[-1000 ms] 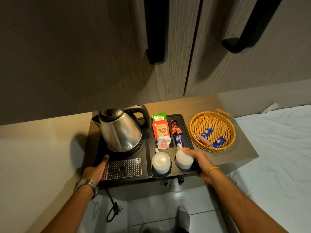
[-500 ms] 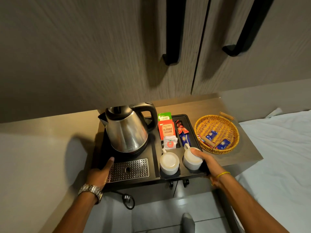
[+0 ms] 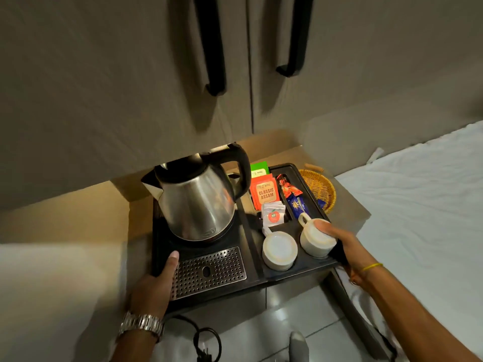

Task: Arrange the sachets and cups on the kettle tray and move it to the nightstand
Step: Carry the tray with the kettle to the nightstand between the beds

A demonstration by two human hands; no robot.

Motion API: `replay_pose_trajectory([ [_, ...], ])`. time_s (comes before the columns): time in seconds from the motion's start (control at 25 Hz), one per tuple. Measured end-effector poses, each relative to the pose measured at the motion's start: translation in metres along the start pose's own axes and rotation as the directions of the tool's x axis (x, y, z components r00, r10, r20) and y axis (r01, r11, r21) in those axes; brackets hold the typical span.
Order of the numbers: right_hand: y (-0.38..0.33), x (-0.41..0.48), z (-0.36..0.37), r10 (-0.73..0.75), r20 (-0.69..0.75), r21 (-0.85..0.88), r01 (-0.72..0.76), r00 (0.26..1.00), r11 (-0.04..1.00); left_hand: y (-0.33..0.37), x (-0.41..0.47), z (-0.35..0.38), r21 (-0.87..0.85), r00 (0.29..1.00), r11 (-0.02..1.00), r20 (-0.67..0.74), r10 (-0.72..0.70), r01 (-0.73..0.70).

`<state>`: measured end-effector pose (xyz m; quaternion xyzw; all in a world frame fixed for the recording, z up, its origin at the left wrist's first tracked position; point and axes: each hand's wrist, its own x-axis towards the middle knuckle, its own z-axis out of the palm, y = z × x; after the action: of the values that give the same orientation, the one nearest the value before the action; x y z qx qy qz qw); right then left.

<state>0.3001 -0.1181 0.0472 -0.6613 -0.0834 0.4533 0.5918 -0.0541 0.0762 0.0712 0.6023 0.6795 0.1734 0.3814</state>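
Note:
The black kettle tray (image 3: 251, 259) is held over the wooden nightstand (image 3: 350, 205). My left hand (image 3: 156, 286) grips its front left corner, thumb beside the perforated drip grate (image 3: 209, 270). My right hand (image 3: 339, 246) grips the front right corner, thumb resting on an upside-down white cup (image 3: 315, 240). A second upside-down white cup (image 3: 279, 250) sits to its left. The steel kettle (image 3: 196, 202) stands on the tray's left half. Orange, green and white tea sachets (image 3: 265, 192) fill one slot; red and blue sachets (image 3: 292, 197) lie in the slot to the right.
A wicker basket (image 3: 321, 189) stands on the nightstand behind the tray's right edge, partly hidden. Wardrobe doors with black handles (image 3: 214, 48) rise behind. A white bed (image 3: 418, 205) lies to the right. The kettle's cord and plug (image 3: 203, 340) hang toward the tiled floor.
The tray, held in both hands, now appears larger and closer and covers part of the wicker basket. The cord hangs lower in view.

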Motion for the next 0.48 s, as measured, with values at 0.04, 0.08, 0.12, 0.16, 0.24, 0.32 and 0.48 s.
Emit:
replay_pose_trajectory([
  [0.04, 0.000, -0.010, -0.014, -0.004, -0.019, 0.021, 0.004, 1.000, 1.000, 0.008, -0.006, 0.006, 0.031, 1.000, 0.999, 0.008, 0.017, -0.017],
  [0.08, 0.000, -0.020, -0.026, -0.007, -0.032, 0.040, 0.008, 0.999, 0.999, 0.017, -0.013, 0.010, 0.050, 1.000, 0.998, 0.008, 0.028, -0.028],
  [0.12, 0.000, -0.034, -0.044, -0.016, -0.055, 0.069, 0.020, 0.998, 0.997, 0.029, -0.021, 0.017, 0.064, 0.998, 0.996, 0.020, 0.058, -0.059],
  [0.16, 0.002, -0.049, -0.065, -0.028, -0.085, 0.100, 0.036, 0.996, 0.994, 0.042, -0.032, 0.027, 0.074, 0.993, 0.991, 0.045, 0.105, -0.108],
  [0.24, 0.006, -0.080, -0.109, -0.055, -0.145, 0.140, 0.076, 0.988, 0.987, 0.069, -0.057, 0.049, 0.083, 0.970, 0.972, 0.130, 0.206, -0.218],
  [0.32, 0.008, -0.115, -0.156, -0.081, -0.220, 0.160, 0.118, 0.972, 0.980, 0.098, -0.086, 0.078, 0.073, 0.936, 0.952, 0.218, 0.275, -0.297],
  [0.48, 0.012, -0.189, -0.256, -0.125, -0.365, 0.189, 0.204, 0.923, 0.961, 0.162, -0.164, 0.141, 0.036, 0.843, 0.897, 0.360, 0.400, -0.441],
])
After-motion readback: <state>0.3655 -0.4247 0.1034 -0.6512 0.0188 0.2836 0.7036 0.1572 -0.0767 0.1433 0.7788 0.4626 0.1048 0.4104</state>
